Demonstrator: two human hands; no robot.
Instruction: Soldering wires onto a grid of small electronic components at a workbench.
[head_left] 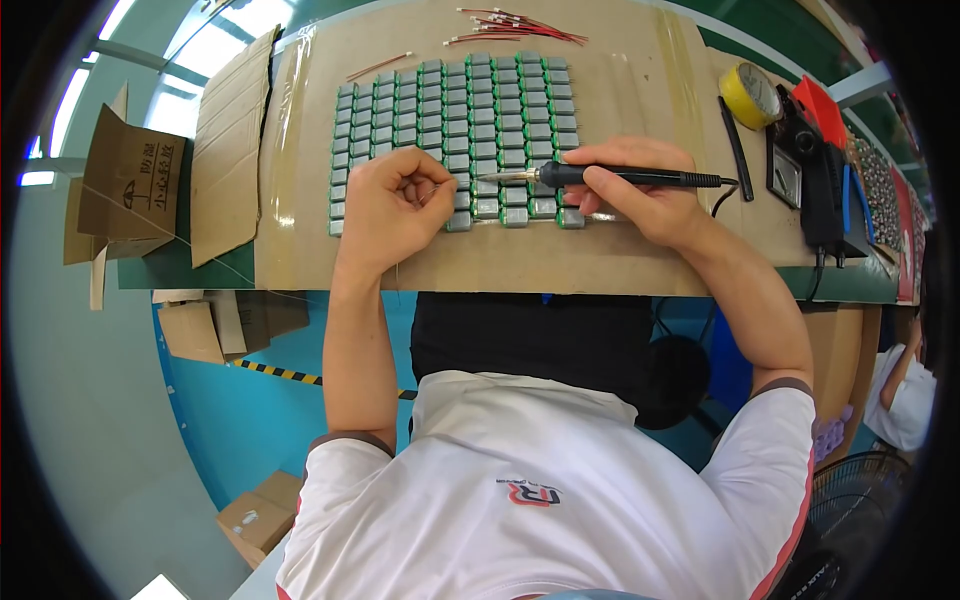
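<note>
One head-worn fisheye view looks steeply down from close above the workbench [540,265] and white shirt [590,440].

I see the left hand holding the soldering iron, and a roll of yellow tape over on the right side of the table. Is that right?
Almost! The soldering iron is in the right hand, not the left, as the head view shows. The roll of yellow tape is indeed on the table's right side.

Dark characters [161,177] and an umbrella-like symbol [128,195] are printed on the cardboard box [110,160]. A red-and-dark logo [530,492] is borne by the white shirt [540,430]. Pale lettering [825,580] is carried by the black fan [850,510].
</note>
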